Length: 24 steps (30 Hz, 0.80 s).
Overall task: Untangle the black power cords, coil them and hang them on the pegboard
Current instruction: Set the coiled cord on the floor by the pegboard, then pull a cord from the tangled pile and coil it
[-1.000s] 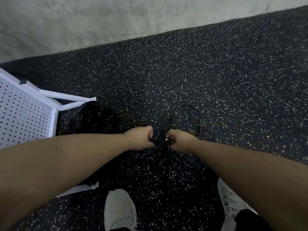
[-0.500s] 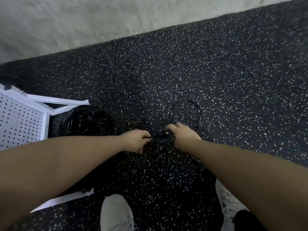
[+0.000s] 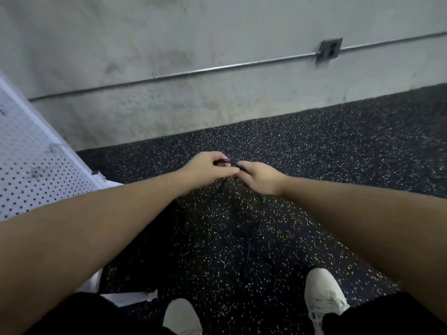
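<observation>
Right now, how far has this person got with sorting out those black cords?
Early, by the look of it. Nothing shows hanging on the visible part of the white pegboard. In hand: the left hand and right hand both grip one black cord, lifted, its strands trailing to the floor. Left: untangling, coiling, hanging.

both bare hands meet above a black speckled floor (image 3: 314,151). the left hand (image 3: 205,169) and the right hand (image 3: 260,177) each pinch a thin black cord (image 3: 233,163) that bridges the small gap between them; strands of it hang down toward the floor. a white pegboard (image 3: 36,165) leans at the left. two white shoes (image 3: 323,293) show below, and a grey outlet box (image 3: 329,51) sits on the concrete wall (image 3: 169,44).
</observation>
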Available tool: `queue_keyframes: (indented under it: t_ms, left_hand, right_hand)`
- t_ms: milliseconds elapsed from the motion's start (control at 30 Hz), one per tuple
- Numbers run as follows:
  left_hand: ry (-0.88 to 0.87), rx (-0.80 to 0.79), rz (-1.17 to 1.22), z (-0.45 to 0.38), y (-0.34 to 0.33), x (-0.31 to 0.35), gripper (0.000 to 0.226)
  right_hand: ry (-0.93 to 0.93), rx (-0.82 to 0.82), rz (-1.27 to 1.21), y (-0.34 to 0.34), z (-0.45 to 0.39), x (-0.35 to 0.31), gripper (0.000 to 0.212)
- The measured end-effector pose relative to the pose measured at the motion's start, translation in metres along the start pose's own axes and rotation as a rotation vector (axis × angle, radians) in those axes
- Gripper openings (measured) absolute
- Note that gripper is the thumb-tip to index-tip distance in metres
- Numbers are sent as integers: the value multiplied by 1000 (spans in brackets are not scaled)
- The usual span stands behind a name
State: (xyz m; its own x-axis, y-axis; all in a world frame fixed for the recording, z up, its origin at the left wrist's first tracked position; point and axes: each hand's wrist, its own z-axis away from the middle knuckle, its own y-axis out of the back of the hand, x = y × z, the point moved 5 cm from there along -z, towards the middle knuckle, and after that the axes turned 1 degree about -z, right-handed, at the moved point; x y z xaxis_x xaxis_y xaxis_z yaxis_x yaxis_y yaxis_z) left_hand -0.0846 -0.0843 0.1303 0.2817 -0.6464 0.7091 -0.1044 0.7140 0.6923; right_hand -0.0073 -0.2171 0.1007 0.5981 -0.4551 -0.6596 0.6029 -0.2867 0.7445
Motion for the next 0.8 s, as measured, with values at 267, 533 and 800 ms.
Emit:
queue_keyframes:
  t_ms: [267,533,800]
  left_hand:
    - [-2,-128,264,20,3,23,59]
    - [-121,-47,-37,18,-24,64,22]
    - [-96,37,242,18,-30,82,37]
  right_hand:
    - [56,111,-536,73,43,-54,26]
    - [14,145,-593,97,58,-75,29]
    - [-308,331,-816,106,48,-19,19]
